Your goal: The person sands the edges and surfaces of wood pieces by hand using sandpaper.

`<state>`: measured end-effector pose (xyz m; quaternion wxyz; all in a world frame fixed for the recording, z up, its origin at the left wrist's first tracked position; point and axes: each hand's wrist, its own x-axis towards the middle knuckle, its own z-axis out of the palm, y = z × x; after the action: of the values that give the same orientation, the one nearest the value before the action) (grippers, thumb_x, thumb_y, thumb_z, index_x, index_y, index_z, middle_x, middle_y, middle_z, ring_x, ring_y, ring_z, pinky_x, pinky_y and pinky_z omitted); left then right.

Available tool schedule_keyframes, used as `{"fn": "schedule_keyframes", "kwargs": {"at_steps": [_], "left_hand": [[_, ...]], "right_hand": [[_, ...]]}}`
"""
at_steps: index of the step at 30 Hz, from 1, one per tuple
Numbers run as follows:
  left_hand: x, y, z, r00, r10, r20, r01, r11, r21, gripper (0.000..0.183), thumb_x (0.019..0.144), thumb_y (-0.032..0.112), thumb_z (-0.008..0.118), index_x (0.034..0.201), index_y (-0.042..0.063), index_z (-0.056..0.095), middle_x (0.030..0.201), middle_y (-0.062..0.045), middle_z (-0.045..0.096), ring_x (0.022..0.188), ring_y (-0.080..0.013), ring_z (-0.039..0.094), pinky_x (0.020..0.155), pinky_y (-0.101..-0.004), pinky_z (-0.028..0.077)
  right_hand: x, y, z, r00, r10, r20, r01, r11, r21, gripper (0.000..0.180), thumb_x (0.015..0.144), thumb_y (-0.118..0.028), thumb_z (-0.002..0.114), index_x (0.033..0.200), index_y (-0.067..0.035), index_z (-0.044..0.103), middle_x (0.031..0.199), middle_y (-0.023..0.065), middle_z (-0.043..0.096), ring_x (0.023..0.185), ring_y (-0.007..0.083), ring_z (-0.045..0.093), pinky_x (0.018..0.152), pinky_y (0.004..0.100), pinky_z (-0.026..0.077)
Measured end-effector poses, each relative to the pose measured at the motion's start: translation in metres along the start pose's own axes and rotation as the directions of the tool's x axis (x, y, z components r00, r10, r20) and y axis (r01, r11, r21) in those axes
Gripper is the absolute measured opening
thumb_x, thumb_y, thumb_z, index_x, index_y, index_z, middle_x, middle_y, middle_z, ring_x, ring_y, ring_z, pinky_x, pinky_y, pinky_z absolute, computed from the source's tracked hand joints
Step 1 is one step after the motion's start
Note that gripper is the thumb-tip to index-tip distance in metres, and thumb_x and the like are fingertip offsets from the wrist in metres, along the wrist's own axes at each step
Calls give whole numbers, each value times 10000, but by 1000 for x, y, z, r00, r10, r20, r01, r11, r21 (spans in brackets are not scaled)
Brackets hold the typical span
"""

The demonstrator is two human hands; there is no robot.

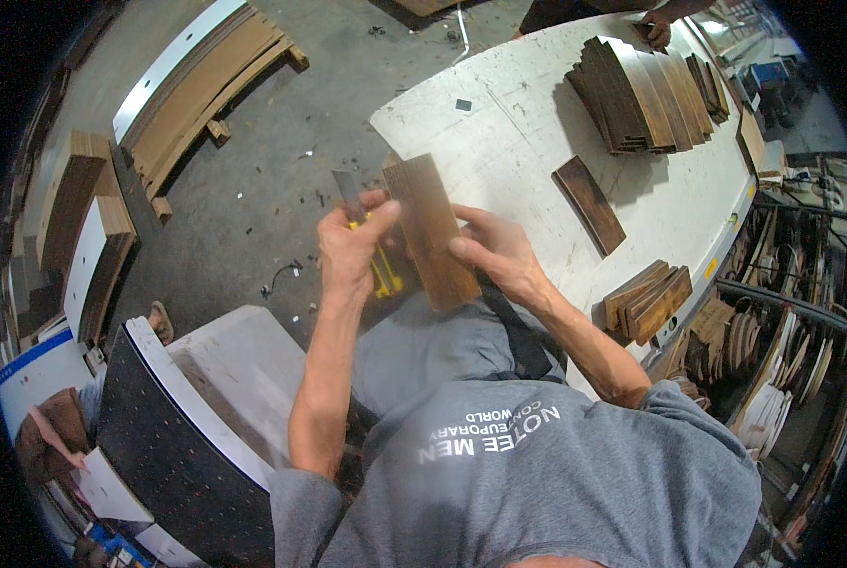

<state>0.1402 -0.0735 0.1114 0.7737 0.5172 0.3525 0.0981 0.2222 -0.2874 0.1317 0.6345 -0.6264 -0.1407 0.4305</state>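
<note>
My left hand point(356, 238) is closed around a yellow-handled utility knife point(388, 277). Its wide grey blade sticks up past my fingers. The thumb of that hand lies at the left edge of a short brown wooden board point(434, 238). My right hand point(498, 248) grips the board's right edge, thumb on the near face and fingers behind. The board is tilted in front of my lap, just off the white table point(494, 163). Slight blur hides the fine detail of its edges.
On the table stand a tall stack of brown boards point(643, 99), a single board point(590, 206) and a smaller pile point(647, 302). A co-worker's hand point(656, 30) touches the far stack. Panels on a pallet point(203, 99) lie left; a black-faced panel point(182, 454) stands beside me.
</note>
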Motion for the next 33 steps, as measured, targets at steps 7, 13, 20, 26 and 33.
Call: {"fn": "schedule_keyframes", "kwargs": {"at_steps": [7, 13, 20, 26, 33], "left_hand": [[2, -15, 7, 999, -42, -4, 42, 999, -19, 408, 845, 57, 824, 1195, -79, 666, 920, -111, 730, 707, -160, 688, 627, -291, 551], [28, -15, 20, 995, -95, -6, 95, 993, 65, 423, 919, 152, 789, 1258, -54, 642, 935, -100, 721, 725, -147, 660, 617, -277, 527], [50, -39, -1, 966, 257, 22, -243, 879, 410, 441, 1053, 252, 629, 1453, 71, 595, 954, -52, 737, 778, -118, 616, 640, -272, 504], [70, -51, -8, 907, 414, 80, -385, 738, 554, 411, 1076, 172, 570, 1481, 117, 616, 990, -71, 758, 806, -105, 630, 712, -279, 533], [87, -46, -4, 867, 486, 114, -448, 658, 605, 432, 1058, 107, 567, 1487, 123, 613, 983, -88, 756, 788, -126, 646, 760, -303, 557]], "right_hand": [[18, 6, -19, 1000, -16, -26, 10, 979, -203, 537, 1031, -202, 631, 1491, 52, 518, 1287, 160, 702, 1160, 202, 658, 1019, 352, 520], [52, 17, -43, 997, -39, -71, 14, 943, -331, 494, 1038, -197, 599, 1464, 49, 554, 1271, 171, 720, 1141, 206, 670, 997, 352, 524], [90, 13, -57, 965, -214, -151, 29, 660, -751, 449, 992, -162, 630, 1406, 11, 604, 1184, 200, 707, 1019, 368, 679, 963, 442, 533], [117, 9, -59, 820, -571, 43, 284, 340, -896, 492, 915, -131, 690, 1396, -62, 611, 1219, 178, 643, 1123, 424, 558, 1011, 511, 467], [169, 27, -49, 768, -609, 200, 481, 342, -807, 513, 939, -123, 675, 1443, -82, 591, 1239, 167, 619, 1121, 372, 555, 1000, 487, 439]]}}
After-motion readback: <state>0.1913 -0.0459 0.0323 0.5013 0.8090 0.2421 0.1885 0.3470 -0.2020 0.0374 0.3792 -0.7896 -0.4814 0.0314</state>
